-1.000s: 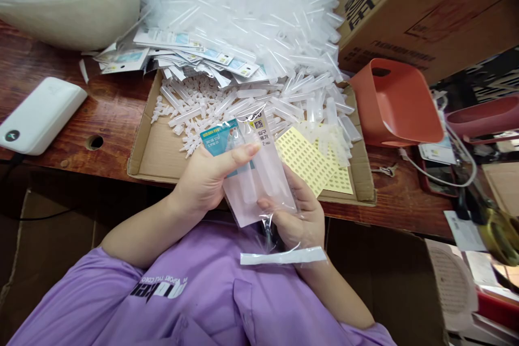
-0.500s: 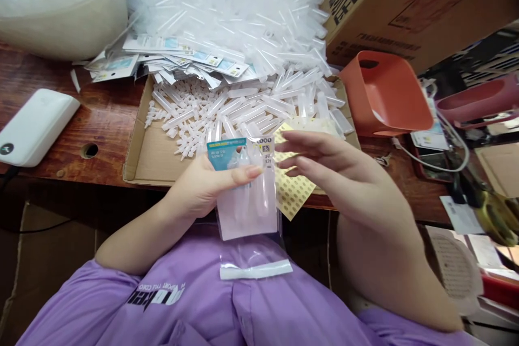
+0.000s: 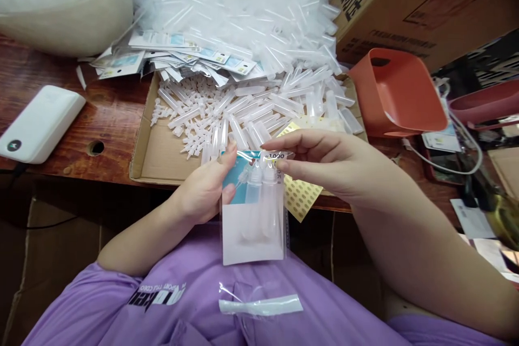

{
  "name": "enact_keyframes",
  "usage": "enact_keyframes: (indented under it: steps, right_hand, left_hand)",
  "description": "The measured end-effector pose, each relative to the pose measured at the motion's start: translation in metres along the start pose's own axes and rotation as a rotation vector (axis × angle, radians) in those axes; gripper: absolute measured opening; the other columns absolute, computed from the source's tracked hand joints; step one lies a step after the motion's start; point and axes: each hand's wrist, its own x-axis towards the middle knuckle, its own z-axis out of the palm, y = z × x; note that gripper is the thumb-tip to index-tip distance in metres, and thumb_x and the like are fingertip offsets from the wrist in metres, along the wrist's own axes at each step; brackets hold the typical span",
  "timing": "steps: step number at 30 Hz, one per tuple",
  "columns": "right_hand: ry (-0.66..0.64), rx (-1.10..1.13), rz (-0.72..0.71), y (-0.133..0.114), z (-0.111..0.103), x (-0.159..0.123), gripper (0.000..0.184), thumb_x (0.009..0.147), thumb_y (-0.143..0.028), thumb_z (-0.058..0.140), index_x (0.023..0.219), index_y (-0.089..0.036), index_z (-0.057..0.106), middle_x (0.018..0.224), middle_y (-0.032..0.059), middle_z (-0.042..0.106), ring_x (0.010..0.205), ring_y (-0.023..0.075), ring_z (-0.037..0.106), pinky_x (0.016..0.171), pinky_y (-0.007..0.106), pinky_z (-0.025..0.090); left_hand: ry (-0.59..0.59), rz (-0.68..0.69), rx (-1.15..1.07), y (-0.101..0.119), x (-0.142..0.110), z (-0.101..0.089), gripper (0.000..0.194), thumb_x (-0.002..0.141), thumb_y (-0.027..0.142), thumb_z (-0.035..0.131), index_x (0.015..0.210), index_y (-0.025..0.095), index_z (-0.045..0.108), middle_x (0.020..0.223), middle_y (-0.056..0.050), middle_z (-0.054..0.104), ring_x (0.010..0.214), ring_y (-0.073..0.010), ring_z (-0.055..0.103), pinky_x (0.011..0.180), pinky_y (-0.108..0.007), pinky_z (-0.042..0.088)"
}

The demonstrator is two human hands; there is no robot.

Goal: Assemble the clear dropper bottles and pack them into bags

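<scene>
Both hands pinch the clear packet upright, long axis twelve-to-six: left hand at nine, right hand at two

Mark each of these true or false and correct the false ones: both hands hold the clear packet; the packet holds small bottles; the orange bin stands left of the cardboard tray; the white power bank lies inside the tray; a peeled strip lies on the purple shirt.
1. Both hands hold the clear packet. True: the left hand grips its left edge and the right hand pinches its top.
2. The packet holds small bottles. True.
3. The orange bin stands left of the cardboard tray. False: it stands to its right.
4. The white power bank lies inside the tray. False: it lies on the wooden table, left of the tray.
5. A peeled strip lies on the purple shirt. True.
</scene>
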Motion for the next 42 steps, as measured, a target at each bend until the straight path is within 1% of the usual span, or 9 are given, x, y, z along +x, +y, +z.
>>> enact_keyframes:
  steps: [5, 7, 11, 15, 19, 24, 30, 35, 42]
  right_hand:
    - [0.018, -0.253, -0.136, 0.003, 0.001, -0.004, 0.025, 0.068, -0.029, 0.078, 0.09, -0.02, 0.074, 0.074, -0.0002, 0.072, 0.066, 0.0134, 0.065, 0.059, 0.025, 0.054]
    - [0.01, -0.365, -0.169, 0.003, 0.002, -0.005, 0.024, 0.07, -0.03, 0.075, 0.092, -0.021, 0.073, 0.069, -0.002, 0.068, 0.061, 0.0119, 0.061, 0.053, 0.023, 0.05]
    - [0.042, -0.628, -0.266, 0.002, 0.008, -0.007, 0.022, 0.073, -0.028, 0.071, 0.094, -0.023, 0.074, 0.069, -0.0017, 0.067, 0.057, 0.0122, 0.058, 0.053, 0.025, 0.046]
    - [0.107, -0.944, -0.409, 0.002, 0.012, -0.012, 0.028, 0.08, -0.027, 0.064, 0.107, -0.023, 0.072, 0.09, 0.0055, 0.071, 0.075, 0.0203, 0.065, 0.067, 0.034, 0.052]
    - [-0.064, -1.027, -0.574, 0.002, 0.006, -0.022, 0.047, 0.092, -0.036, 0.054, 0.135, -0.018, 0.055, 0.117, 0.0129, 0.065, 0.105, 0.0255, 0.065, 0.087, 0.041, 0.056]
    - [-0.12, -1.272, -0.635, 0.014, 0.006, -0.035, 0.098, 0.082, -0.055, 0.067, 0.155, -0.009, 0.02, 0.156, 0.0275, 0.025, 0.145, 0.0394, 0.03, 0.107, 0.055, 0.046]
    - [-0.036, -1.3, -0.699, 0.029, 0.01, -0.034, 0.103, 0.084, -0.046, 0.067, 0.158, -0.017, 0.002, 0.163, 0.0192, 0.004, 0.15, 0.0393, 0.015, 0.115, 0.056, 0.037]
    - [-0.122, -1.285, -0.718, 0.031, 0.007, -0.035, 0.112, 0.08, -0.059, 0.066, 0.158, -0.014, 0.0, 0.164, 0.0195, -0.002, 0.15, 0.043, 0.012, 0.113, 0.06, 0.037]
    - [-0.116, -1.323, -0.72, 0.035, 0.014, -0.029, 0.105, 0.078, -0.037, 0.074, 0.155, 0.0, 0.012, 0.157, 0.034, 0.016, 0.14, 0.0481, 0.035, 0.104, 0.061, 0.046]
  left_hand:
    - [-0.098, 0.083, 0.163, 0.006, -0.007, 0.001, 0.023, 0.072, 0.033, 0.083, 0.09, 0.019, 0.077, 0.084, -0.002, 0.075, 0.072, -0.0135, 0.068, 0.07, -0.022, 0.052]
    - [-0.137, 0.058, 0.217, 0.007, -0.009, 0.0, 0.025, 0.067, 0.022, 0.087, 0.09, 0.021, 0.077, 0.09, -0.001, 0.076, 0.081, -0.0154, 0.07, 0.079, -0.024, 0.053]
    - [-0.139, 0.044, 0.186, 0.002, -0.006, -0.005, 0.027, 0.067, 0.021, 0.086, 0.092, 0.021, 0.077, 0.092, -0.002, 0.077, 0.084, -0.0165, 0.07, 0.084, -0.027, 0.053]
    - [-0.144, 0.048, 0.128, 0.001, -0.004, -0.006, 0.025, 0.066, 0.018, 0.086, 0.089, 0.02, 0.077, 0.088, -0.002, 0.077, 0.085, -0.0168, 0.07, 0.085, -0.027, 0.052]
    - [-0.111, 0.026, 0.098, 0.007, -0.007, -0.004, 0.024, 0.068, 0.018, 0.083, 0.092, 0.018, 0.077, 0.087, -0.003, 0.077, 0.088, -0.0199, 0.071, 0.086, -0.03, 0.052]
    - [-0.124, 0.026, 0.004, 0.009, -0.006, -0.001, 0.022, 0.072, 0.016, 0.08, 0.095, 0.019, 0.077, 0.091, -0.003, 0.078, 0.09, -0.0218, 0.072, 0.086, -0.032, 0.053]
    - [-0.133, 0.048, -0.103, 0.006, 0.001, 0.003, 0.014, 0.081, 0.02, 0.072, 0.093, 0.016, 0.077, 0.093, -0.006, 0.078, 0.099, -0.0268, 0.071, 0.093, -0.039, 0.053]
    - [-0.103, 0.04, -0.088, 0.006, 0.002, 0.001, 0.019, 0.084, 0.022, 0.071, 0.101, 0.017, 0.076, 0.098, -0.006, 0.078, 0.099, -0.026, 0.072, 0.093, -0.038, 0.054]
    - [-0.055, 0.1, -0.071, 0.003, 0.004, 0.004, 0.021, 0.087, 0.026, 0.07, 0.106, 0.018, 0.075, 0.105, -0.006, 0.076, 0.102, -0.0254, 0.071, 0.096, -0.038, 0.054]
